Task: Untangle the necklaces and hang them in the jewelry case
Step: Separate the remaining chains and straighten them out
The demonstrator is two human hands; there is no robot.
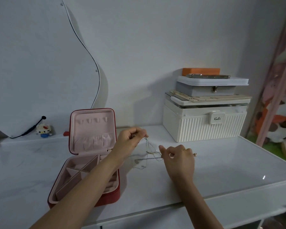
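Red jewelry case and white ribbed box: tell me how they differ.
The red jewelry case stands open, its lid upright showing a pink lining; the white ribbed box is closed with a front latch. The jewelry case carries nothing on top; the ribbed box has a grey case and an orange box stacked above it. The jewelry case sits left of the hands, the ribbed box behind them against the wall. Both rest on the white table.

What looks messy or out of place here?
The necklaces form a knotted clump between the left hand and right hand, and the jewelry case hooks are bare.
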